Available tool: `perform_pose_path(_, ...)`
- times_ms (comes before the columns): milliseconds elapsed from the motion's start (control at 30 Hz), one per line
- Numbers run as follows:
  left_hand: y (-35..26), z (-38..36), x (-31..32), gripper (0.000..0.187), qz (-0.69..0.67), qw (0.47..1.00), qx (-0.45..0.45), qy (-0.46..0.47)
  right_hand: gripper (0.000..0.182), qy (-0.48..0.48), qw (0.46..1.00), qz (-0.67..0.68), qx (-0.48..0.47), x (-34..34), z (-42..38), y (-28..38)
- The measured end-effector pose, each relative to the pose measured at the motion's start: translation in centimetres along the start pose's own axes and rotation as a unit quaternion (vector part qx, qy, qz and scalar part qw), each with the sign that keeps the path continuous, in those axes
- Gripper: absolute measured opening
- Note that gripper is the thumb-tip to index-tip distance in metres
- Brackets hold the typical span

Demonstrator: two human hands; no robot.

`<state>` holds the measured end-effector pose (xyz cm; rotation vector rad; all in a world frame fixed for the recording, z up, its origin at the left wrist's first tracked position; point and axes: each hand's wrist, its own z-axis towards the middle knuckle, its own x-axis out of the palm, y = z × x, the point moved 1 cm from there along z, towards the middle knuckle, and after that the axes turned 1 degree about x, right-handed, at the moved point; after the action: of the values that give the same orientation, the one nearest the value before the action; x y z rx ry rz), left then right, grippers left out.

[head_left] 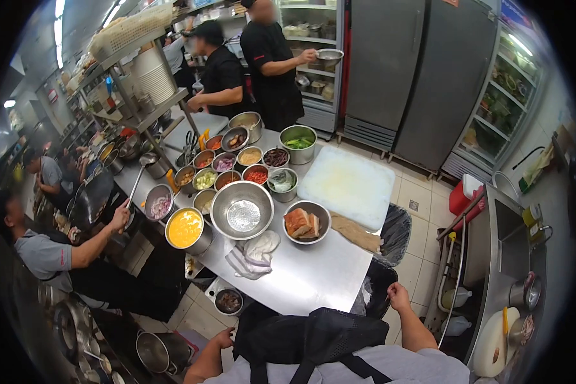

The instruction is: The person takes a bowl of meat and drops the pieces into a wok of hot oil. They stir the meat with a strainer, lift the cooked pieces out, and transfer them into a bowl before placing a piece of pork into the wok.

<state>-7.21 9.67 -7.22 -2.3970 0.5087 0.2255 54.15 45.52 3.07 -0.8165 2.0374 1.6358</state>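
Note:
My left hand (223,338) hangs low beside my black apron (313,333), below the steel table (294,275). Its fingers look loosely spread, with nothing in them. On the other side my right hand (398,296) is by a black-lined bin (381,288), its fingers curled together and no object visible in them. Neither hand touches the table. On it stand a bowl of browned meat pieces (302,224), an empty steel bowl (242,210), a container of yellow liquid (185,228), a crumpled cloth (255,255) and a white cutting board (347,185).
Several ingredient containers, one with green vegetables (298,143), fill the table's back. A co-worker (51,253) at left holds a ladle (136,178). Another person (272,70) holds a bowl (329,56) near the fridges (381,70). A sink (513,240) stands at right.

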Motion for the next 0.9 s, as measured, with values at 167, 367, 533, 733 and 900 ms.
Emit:
perform_pose_path(167, 1.1, 0.7, -0.2, 0.078, -0.126, 0.984, -0.106, -0.061, 0.006, -0.008, 0.999, -0.040, 0.034, 1.6, 0.5, -3.5)
perform_pose_path(367, 1.6, 3.1, 1.4, 0.069, -0.122, 0.989, 0.007, -0.080, 0.005, 0.009, 0.998, -0.041, 0.036, 2.3, 1.4, -3.0)
perform_pose_path(533, -2.7, 0.3, 1.9, 0.068, -0.135, 0.986, 0.021, -0.099, 0.007, 0.026, 0.999, -0.020, 0.014, 2.8, 3.0, -1.8)
perform_pose_path(733, -0.9, 1.0, 2.6, 0.065, -0.104, 0.988, -0.013, -0.114, 0.008, 0.031, 0.996, 0.065, 0.044, 2.5, 3.4, -1.9)
perform_pose_path(900, 1.1, 1.4, 3.3, 0.060, -0.145, 0.979, -0.020, -0.138, 0.012, 0.104, 0.989, 0.012, 0.102, 2.8, 3.3, -2.0)
